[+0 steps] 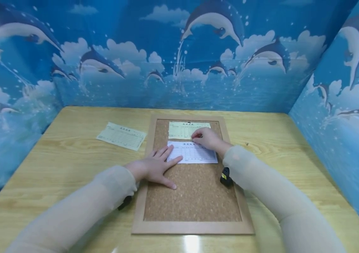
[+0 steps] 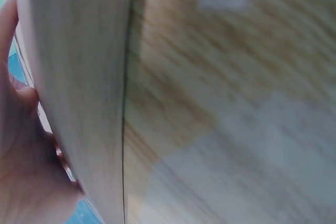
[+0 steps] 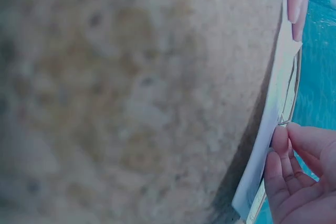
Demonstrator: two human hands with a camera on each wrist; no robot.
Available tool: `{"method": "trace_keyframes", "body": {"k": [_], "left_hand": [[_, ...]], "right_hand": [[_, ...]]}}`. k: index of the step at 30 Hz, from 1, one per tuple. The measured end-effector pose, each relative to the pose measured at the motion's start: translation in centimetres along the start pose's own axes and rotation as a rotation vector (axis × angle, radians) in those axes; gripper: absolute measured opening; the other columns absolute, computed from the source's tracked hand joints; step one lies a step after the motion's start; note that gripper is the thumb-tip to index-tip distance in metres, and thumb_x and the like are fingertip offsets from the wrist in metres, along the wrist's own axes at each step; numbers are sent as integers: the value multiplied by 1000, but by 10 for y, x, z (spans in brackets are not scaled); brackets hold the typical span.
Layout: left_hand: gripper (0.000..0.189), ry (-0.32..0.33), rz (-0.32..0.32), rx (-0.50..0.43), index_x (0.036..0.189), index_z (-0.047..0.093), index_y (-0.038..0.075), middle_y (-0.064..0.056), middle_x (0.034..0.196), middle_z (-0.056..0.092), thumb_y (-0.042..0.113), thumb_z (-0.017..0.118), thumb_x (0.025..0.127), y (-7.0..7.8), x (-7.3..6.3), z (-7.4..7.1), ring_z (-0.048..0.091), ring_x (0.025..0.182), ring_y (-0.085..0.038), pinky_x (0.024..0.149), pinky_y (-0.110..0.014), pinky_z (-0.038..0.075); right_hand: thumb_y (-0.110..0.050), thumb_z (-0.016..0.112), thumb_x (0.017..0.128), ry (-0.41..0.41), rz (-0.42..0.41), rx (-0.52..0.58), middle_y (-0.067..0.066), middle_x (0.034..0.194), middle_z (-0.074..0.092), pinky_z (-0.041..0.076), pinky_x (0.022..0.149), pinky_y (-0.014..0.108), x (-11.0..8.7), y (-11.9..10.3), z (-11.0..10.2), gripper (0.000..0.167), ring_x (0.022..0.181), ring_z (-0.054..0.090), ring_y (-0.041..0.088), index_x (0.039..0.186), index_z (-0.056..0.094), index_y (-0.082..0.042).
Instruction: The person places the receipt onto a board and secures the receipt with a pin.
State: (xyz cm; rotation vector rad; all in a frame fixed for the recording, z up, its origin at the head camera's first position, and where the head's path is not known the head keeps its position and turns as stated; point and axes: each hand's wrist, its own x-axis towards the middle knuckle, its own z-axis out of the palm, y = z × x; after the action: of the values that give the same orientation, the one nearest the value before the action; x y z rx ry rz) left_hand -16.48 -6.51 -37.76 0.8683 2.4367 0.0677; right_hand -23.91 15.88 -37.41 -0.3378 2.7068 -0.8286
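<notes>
A white printed slip (image 1: 195,154) lies on the framed cork board (image 1: 195,196), just below a pale green printed slip (image 1: 179,130) with a small dark fastener near its top edge. My left hand (image 1: 157,168) is spread flat, fingertips on the white slip's left part and thumb on the cork; in the left wrist view, the hand (image 2: 26,156) lies along the board's frame. At the white slip's top edge, my right hand (image 1: 207,138) pinches a small thin metal pin (image 3: 284,123) between thumb and forefinger. The pin's exact shape is hard to make out.
Another pale green slip (image 1: 122,136) lies tilted on the wooden table (image 1: 81,158), left of the board. A tiny object (image 1: 247,143), too small to identify, sits right of the board. Dolphin-printed curtains (image 1: 166,88) enclose the back and sides.
</notes>
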Motion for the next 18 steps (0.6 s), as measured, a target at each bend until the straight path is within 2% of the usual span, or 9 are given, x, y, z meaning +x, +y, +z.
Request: {"method": "trace_keyframes", "body": {"k": [9,18], "left_hand": [[102,8,0,16,149,1,36,-9,153,-21,80,47,70,0,2,0,-17,139,-26,109,-52,-4],[102,3,-6,13,150,2,36,-9,153,-20,80,48,70,1,1,1,-17,139,-26,109,-52,-4]], "right_hand": [[-14,58,93,2,0,14,7,102,65,47,78,35,1,0,-1,16,91,58,20,101,70,-7],[-15,59,93,-21,-6,53,6,102,66,47,77,34,3,2,1,16,90,59,19,101,71,-8]]}}
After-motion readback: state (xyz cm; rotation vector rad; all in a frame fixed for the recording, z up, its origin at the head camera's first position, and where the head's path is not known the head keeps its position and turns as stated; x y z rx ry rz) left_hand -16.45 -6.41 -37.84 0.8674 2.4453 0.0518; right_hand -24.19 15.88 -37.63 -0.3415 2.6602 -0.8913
